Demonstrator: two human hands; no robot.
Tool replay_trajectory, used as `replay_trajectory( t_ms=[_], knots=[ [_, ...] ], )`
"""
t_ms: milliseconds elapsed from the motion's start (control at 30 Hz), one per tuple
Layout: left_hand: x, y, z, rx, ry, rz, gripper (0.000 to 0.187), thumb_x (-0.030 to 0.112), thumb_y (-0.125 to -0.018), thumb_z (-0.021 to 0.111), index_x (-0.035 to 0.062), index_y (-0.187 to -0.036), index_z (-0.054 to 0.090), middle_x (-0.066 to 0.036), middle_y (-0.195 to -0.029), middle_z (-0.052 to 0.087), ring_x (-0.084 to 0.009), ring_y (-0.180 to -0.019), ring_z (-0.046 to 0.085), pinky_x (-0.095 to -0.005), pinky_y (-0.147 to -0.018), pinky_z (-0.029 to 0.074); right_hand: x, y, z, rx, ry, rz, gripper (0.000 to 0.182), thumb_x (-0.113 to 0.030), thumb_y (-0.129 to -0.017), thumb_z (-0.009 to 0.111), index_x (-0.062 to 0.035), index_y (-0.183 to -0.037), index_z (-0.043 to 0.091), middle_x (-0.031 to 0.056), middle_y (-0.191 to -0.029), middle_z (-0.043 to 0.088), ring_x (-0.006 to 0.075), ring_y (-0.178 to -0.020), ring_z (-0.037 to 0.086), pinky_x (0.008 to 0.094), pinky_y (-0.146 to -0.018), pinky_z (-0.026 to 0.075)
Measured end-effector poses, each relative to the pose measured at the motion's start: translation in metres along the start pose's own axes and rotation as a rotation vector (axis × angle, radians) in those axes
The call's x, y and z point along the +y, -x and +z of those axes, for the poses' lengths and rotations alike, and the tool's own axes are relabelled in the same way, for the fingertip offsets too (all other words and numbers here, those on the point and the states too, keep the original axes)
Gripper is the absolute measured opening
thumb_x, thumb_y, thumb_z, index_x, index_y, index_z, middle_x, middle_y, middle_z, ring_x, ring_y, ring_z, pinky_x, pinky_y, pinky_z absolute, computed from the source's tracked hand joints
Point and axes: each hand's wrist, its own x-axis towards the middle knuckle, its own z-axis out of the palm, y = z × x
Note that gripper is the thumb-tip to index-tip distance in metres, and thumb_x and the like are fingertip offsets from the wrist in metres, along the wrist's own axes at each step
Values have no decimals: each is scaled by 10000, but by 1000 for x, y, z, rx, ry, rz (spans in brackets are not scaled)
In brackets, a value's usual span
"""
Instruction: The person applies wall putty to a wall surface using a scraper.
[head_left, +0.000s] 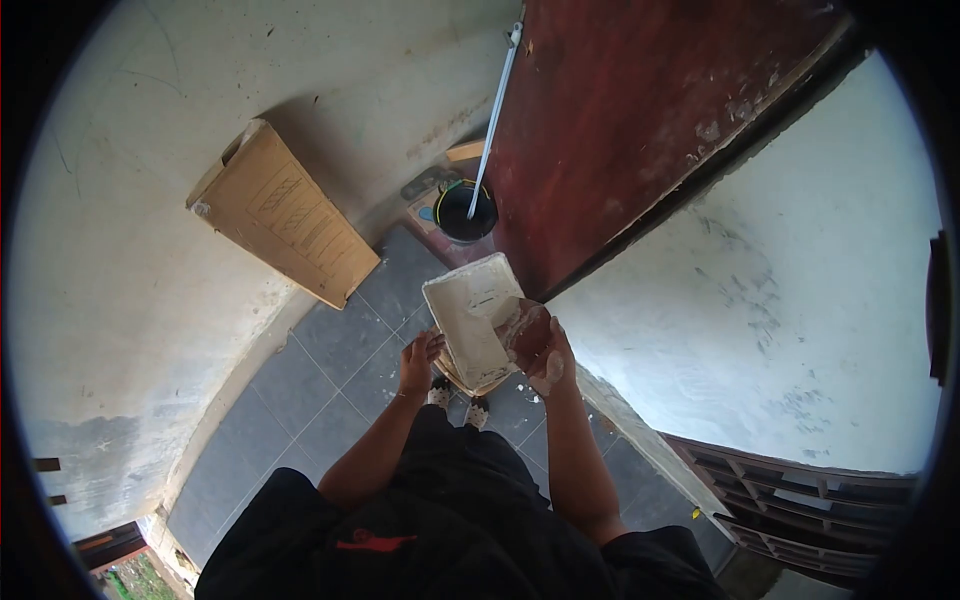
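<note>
A white rectangular tray (462, 330), its inside smeared with pale plaster-like residue, is in front of my body, over a wooden-edged support (462, 386). My right hand (552, 368) grips a reddish-brown flat scraper (528, 338) at the tray's right side. Pale wet-looking material coats part of the scraper, which overlaps the tray's interior. Pale smears also mark my right hand. Beside the tray's left rim is my left hand (420, 362), its fingers apart and extended toward the tray, holding nothing.
A black bucket (466, 212) with a long pale pole (495, 125) stands beyond the tray, near a dark red door (640, 110). A cardboard box (290, 215) leans against the left wall. Pale specks dot the grey tiled floor (325, 350). A patchy wall (760, 290) rises at right.
</note>
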Motion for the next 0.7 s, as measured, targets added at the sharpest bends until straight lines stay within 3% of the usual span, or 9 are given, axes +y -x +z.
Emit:
replay_trajectory(
  t_ms=[67, 133, 267, 333, 367, 467, 533, 600, 700],
  knots=[
    [15, -1, 0, -33, -16, 4, 680, 533, -1028, 400, -71, -1277, 588, -184, -1192, 684, -270, -1138, 646, -382, -1011, 466, 2, 4, 4, 20, -10, -22, 539, -417, -1012, 511, -69, -1422, 477, 129, -1386, 581, 309, -1253, 581, 475, -1046, 490],
    [25, -6, -1, -69, -26, 32, 676, 531, -1030, 397, -70, -1272, 590, -183, -1188, 686, -267, -1138, 646, -382, -1011, 466, -1, 7, 17, -10, -50, -65, 568, -469, -1002, 515, -97, -1430, 482, 118, -1340, 617, 300, -1179, 638, 451, -888, 583],
    [39, -25, 6, -122, 12, 102, 654, 515, -1036, 398, -67, -1258, 598, -177, -1183, 689, -259, -1139, 645, -381, -1016, 461, -9, 20, 36, -184, -73, -91, 540, -437, -1014, 503, -108, -1441, 471, 123, -1348, 614, 300, -1207, 624, 464, -903, 583],
    [50, -29, 18, -130, 11, 108, 634, 493, -1037, 408, -71, -1254, 598, -172, -1192, 683, -252, -1150, 639, -379, -1024, 454, -8, 23, 37, -41, -95, -108, 535, -422, -1013, 513, -111, -1446, 463, 107, -1359, 610, 296, -1224, 614, 468, -920, 570],
    [52, -33, 23, -160, 12, 129, 626, 481, -1036, 414, -78, -1257, 592, -175, -1213, 671, -255, -1161, 632, -380, -1035, 449, -14, 30, 52, -190, -114, -149, 520, -405, -1008, 530, -118, -1438, 472, 106, -1386, 589, 287, -1253, 591, 477, -939, 558],
    [83, -41, 68, -264, -10, 235, 609, 458, -1035, 427, -80, -1277, 579, -178, -1259, 644, -266, -1201, 610, -383, -1059, 434, -41, 43, 80, 19, -186, -239, 563, -433, -1019, 500, -106, -1471, 427, 105, -1396, 570, 280, -1278, 561, 479, -974, 537],
    [111, -37, 97, -299, -46, 298, 600, 447, -1034, 434, -76, -1294, 571, -179, -1284, 630, -274, -1230, 594, -385, -1072, 425, -82, 67, 117, -118, -106, -383, 574, -446, -1020, 494, -106, -1476, 416, 106, -1405, 558, 288, -1276, 561, 485, -982, 529],
    [158, -28, 150, -472, 85, 515, 575, 402, -1050, 418, -79, -1336, 549, -222, -1303, 628, -283, -1258, 570, -378, -1088, 391, -131, 90, 155, -299, -11, -559, 587, -467, -1023, 482, -107, -1479, 401, 115, -1438, 517, 308, -1273, 560, 502, -991, 518],
    [248, 15, 211, -605, -154, 914, 530, 337, -1074, 381, -68, -1393, 502, -234, -1384, 577, -278, -1312, 535, -363, -1113, 363, -200, 137, 217, -267, 30, -815, 571, -453, -1033, 473, -75, -1457, 414, 151, -1429, 529, 335, -1309, 531, 499, -1042, 491]
  ],
)
